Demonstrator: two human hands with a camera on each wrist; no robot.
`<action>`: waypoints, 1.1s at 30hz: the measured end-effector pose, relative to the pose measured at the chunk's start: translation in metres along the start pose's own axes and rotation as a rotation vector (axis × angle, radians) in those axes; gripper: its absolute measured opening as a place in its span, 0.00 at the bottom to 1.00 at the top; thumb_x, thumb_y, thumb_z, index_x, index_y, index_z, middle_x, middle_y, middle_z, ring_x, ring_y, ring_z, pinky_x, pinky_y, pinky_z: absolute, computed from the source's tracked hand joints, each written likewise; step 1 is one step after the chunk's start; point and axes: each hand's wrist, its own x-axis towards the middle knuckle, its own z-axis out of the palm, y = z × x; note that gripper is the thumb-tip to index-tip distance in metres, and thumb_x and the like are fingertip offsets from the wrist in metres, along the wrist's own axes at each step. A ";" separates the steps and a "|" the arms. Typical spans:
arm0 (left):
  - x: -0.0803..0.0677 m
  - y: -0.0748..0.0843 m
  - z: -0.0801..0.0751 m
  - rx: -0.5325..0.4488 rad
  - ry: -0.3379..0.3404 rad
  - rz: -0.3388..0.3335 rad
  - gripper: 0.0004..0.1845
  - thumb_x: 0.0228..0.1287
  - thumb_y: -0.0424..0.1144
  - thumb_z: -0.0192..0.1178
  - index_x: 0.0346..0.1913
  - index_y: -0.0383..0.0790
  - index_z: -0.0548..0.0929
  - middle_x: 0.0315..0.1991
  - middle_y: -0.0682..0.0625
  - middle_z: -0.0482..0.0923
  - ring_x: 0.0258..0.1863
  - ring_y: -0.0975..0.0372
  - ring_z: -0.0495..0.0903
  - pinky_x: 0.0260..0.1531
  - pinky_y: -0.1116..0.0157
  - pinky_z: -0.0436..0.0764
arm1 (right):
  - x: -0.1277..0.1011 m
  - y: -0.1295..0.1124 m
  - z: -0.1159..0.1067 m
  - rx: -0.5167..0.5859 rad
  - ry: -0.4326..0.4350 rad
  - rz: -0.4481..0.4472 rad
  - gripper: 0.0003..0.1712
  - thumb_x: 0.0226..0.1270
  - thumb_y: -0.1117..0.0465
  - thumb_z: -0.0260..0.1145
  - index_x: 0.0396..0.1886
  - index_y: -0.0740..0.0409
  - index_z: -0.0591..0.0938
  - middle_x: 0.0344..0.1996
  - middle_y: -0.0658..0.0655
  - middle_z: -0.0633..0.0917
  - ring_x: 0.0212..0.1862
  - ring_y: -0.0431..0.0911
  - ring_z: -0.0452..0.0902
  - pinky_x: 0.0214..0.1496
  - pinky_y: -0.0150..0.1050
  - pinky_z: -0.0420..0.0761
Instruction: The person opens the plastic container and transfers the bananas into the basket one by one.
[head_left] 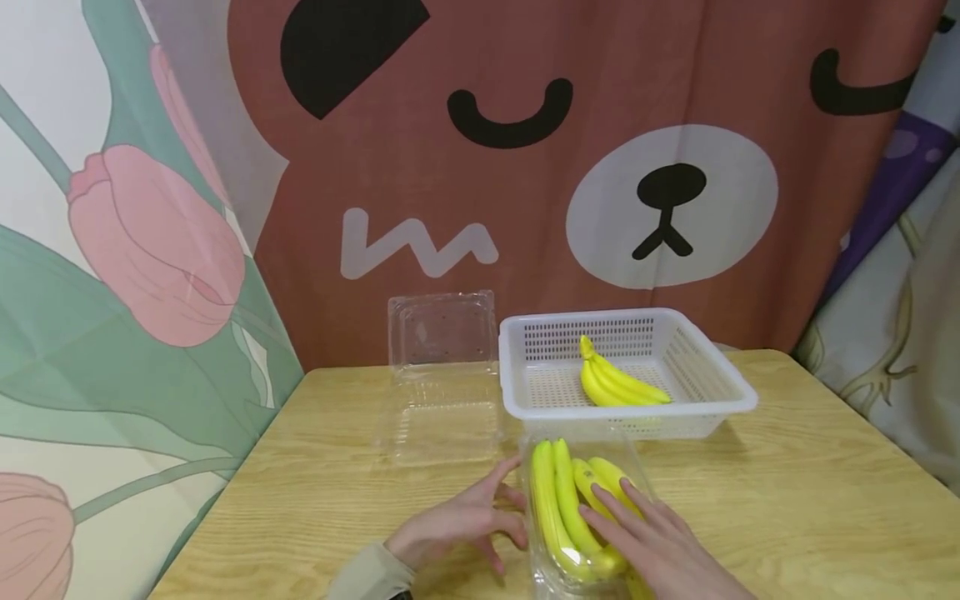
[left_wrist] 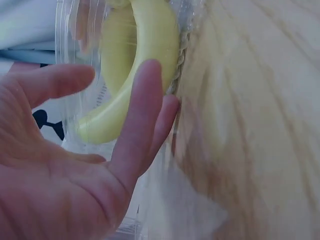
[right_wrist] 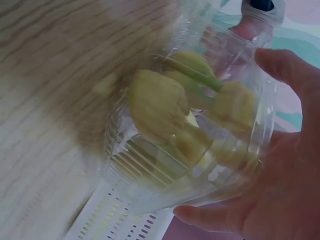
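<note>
A staged home-like corner is suggested. A small light wooden table (head_left: 787,500) is set close against hung fabric backdrops: a brown cartoon-bear curtain (head_left: 525,167) behind, a pink-tulip printed sheet (head_left: 135,250) at the left. Household items are laid out: a white perforated plastic basket (head_left: 720,375) and clear plastic clamshell boxes (head_left: 442,375).

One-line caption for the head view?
Both hands, left hand and right hand, touch a clear box of bananas before a white basket.
</note>
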 end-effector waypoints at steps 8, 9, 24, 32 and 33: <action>-0.006 0.001 -0.007 -0.007 -0.120 0.006 0.46 0.61 0.32 0.61 0.78 0.51 0.48 0.56 0.40 0.68 0.35 0.49 0.83 0.34 0.51 0.86 | 0.009 -0.002 0.008 -0.262 0.121 -0.087 0.43 0.60 0.34 0.65 0.67 0.57 0.74 0.64 0.57 0.76 0.62 0.63 0.71 0.55 0.68 0.72; -0.005 0.001 -0.007 -0.014 -0.121 0.009 0.46 0.61 0.32 0.61 0.78 0.51 0.48 0.56 0.40 0.68 0.35 0.49 0.83 0.35 0.51 0.86 | 0.009 -0.003 0.009 -0.296 0.136 -0.104 0.41 0.60 0.37 0.66 0.67 0.58 0.75 0.63 0.57 0.77 0.62 0.63 0.72 0.55 0.67 0.73; 0.000 0.000 0.001 -0.063 -0.070 0.032 0.48 0.53 0.24 0.58 0.77 0.45 0.49 0.54 0.37 0.61 0.34 0.51 0.82 0.39 0.53 0.86 | 0.010 0.002 0.010 -0.381 0.428 -0.255 0.24 0.70 0.49 0.60 0.56 0.61 0.82 0.49 0.56 0.86 0.46 0.54 0.85 0.38 0.48 0.86; -0.003 0.003 0.000 -0.056 -0.066 0.004 0.48 0.61 0.27 0.60 0.78 0.46 0.43 0.57 0.38 0.59 0.36 0.48 0.83 0.41 0.53 0.86 | 0.003 0.002 -0.006 -0.257 0.502 -0.202 0.27 0.64 0.48 0.67 0.57 0.61 0.82 0.51 0.56 0.85 0.47 0.51 0.85 0.31 0.39 0.86; -0.003 0.003 0.000 -0.061 -0.066 0.004 0.49 0.61 0.27 0.60 0.79 0.46 0.43 0.57 0.38 0.59 0.37 0.47 0.83 0.42 0.52 0.85 | 0.001 0.000 -0.006 -0.255 0.492 -0.173 0.30 0.62 0.47 0.69 0.58 0.60 0.82 0.53 0.56 0.84 0.48 0.51 0.84 0.33 0.41 0.87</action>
